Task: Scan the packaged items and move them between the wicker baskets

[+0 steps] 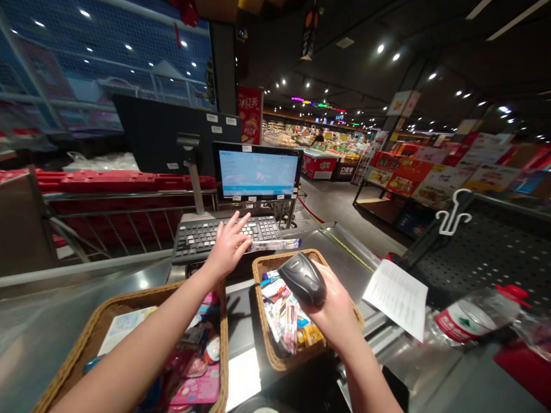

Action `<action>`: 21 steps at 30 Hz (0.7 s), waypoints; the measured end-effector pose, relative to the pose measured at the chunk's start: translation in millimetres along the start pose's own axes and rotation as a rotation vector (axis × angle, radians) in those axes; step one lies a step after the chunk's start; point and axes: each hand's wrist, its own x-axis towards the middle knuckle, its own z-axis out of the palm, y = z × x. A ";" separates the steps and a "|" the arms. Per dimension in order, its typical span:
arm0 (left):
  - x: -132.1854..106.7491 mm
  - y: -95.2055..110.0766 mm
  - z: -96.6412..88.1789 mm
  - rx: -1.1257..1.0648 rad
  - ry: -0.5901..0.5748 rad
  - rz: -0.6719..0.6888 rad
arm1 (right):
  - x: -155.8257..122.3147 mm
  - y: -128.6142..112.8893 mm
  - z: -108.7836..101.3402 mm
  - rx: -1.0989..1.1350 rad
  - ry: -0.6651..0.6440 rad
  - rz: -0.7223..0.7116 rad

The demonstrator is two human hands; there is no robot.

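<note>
My left hand (229,246) is over the black keyboard (262,229), with its fingers spread towards the keys. A slim clear package (278,245) lies along the keyboard's front edge, its left end by my thumb; whether the thumb touches it I cannot tell. In my right hand (338,304) is a dark barcode scanner (302,279), gripped above the right wicker basket (275,362). Many small packaged goods (289,321) fill that basket, partly hidden by the scanner and hand. A lit monitor (259,172) stands behind the keyboard.
Under my left forearm sits a larger wicker basket (223,355) of mixed packages. To the right are a printed paper sheet (398,298), a large bottle with a red cap (477,315) and a white hook (453,215). A second screen's dark back (159,135) rises at left.
</note>
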 end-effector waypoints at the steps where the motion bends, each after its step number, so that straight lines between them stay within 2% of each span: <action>1: -2.2 0.5 -4.7 0.005 0.021 -0.007 | 0.6 -2.7 2.0 -0.001 -0.011 -0.011; 8: -18.4 -2.7 -30.6 0.049 0.087 -0.044 | 7.2 -18.5 14.5 0.012 -0.077 -0.082; 21: -54.9 -17.5 -58.8 0.107 0.105 -0.164 | 12.1 -31.4 37.7 0.136 -0.141 -0.159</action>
